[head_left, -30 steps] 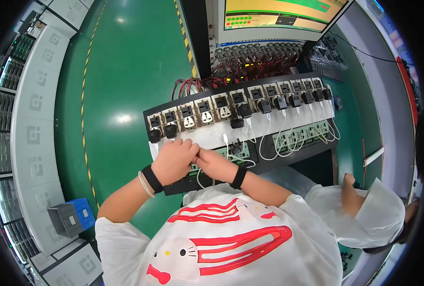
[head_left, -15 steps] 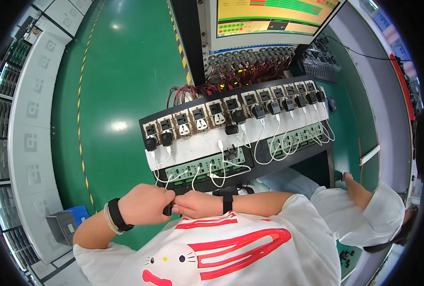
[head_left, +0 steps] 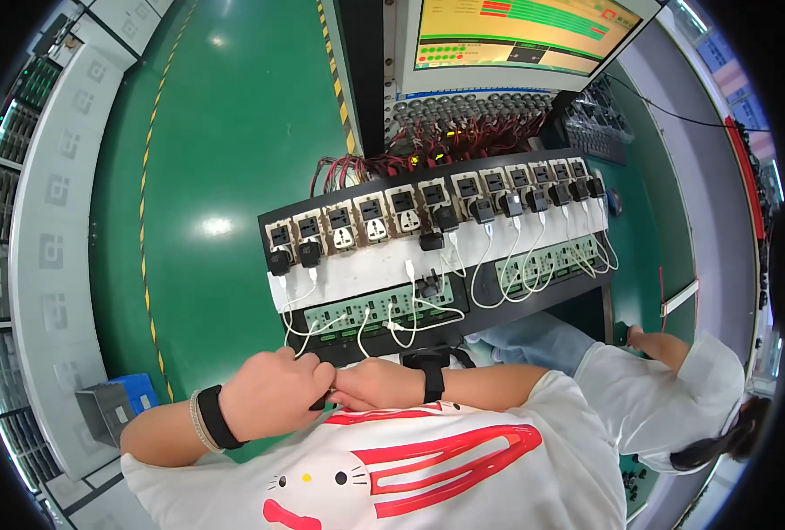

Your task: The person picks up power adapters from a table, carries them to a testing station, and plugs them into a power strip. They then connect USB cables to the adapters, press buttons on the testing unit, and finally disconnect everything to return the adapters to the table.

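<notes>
My left hand and my right hand meet close in front of my shirt, with their fingertips together. Both are closed around a small black block, mostly covered by the fingers; what kind it is cannot be made out. Just beyond them is the test bench with a row of sockets. Black chargers with white cables sit in several sockets. A black charger with prongs lies on the board's edge, beside a loose white cable plug. White cables run into the green circuit board.
A monitor stands above bundled red wires behind the sockets. Another person's white sleeve is close on my right. A grey bin and a blue bin stand at lower left. A second green board lies to the right.
Both hands have shifted slightly to the right and the left has turned a little, so less of the black block shows. The bench looks unchanged.
</notes>
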